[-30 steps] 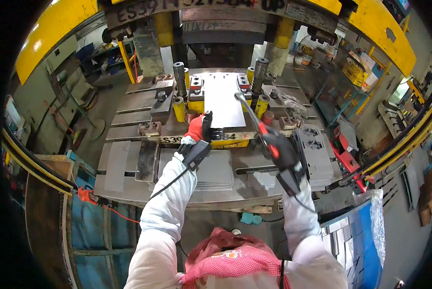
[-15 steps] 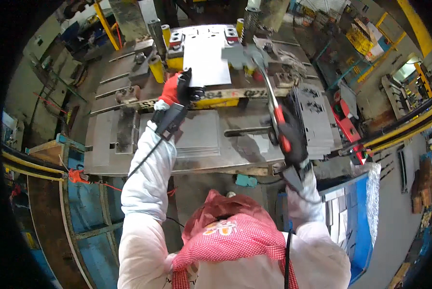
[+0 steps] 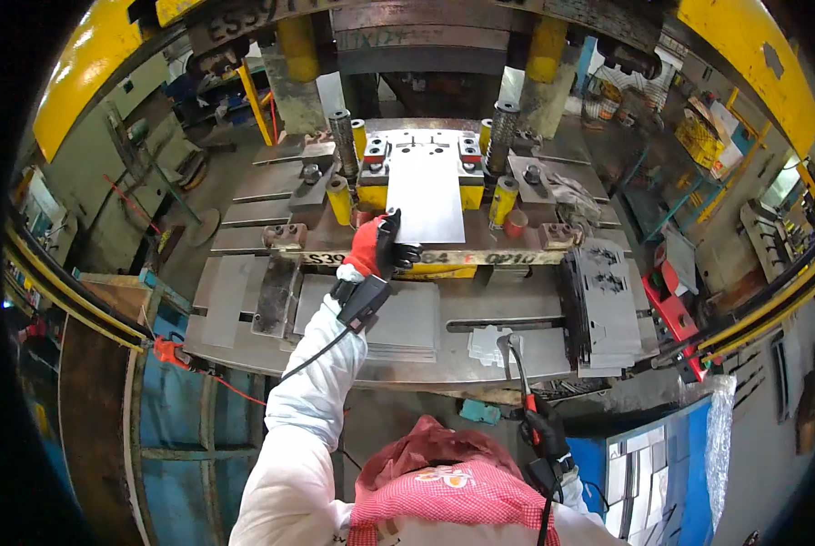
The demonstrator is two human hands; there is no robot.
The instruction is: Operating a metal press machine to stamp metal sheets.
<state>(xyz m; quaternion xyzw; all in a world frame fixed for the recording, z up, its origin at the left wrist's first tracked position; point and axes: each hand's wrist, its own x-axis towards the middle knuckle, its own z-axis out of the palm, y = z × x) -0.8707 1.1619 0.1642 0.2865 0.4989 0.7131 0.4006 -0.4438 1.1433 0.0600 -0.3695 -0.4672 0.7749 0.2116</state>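
Note:
My left hand [image 3: 382,246], in a red and black glove, grips the near left corner of a flat grey metal sheet [image 3: 426,193] that lies on the yellow die block of the press [image 3: 421,182]. A small black device with a cable is strapped at that wrist. My right hand [image 3: 539,432], in a black glove, is drawn back low near my body and holds a red-handled hooked metal tool [image 3: 515,364], whose tip hangs over the front edge of the press table.
A stack of flat sheets [image 3: 398,318] lies on the table under my left arm. A pile of punched plates [image 3: 603,305] stands at the right. Spring guide posts [image 3: 342,136] flank the die. Yellow press frame overhead; blue bins below.
My right hand has pulled the hooked tool back from the die area down toward my body. My left hand stays at the sheet's near corner on the die.

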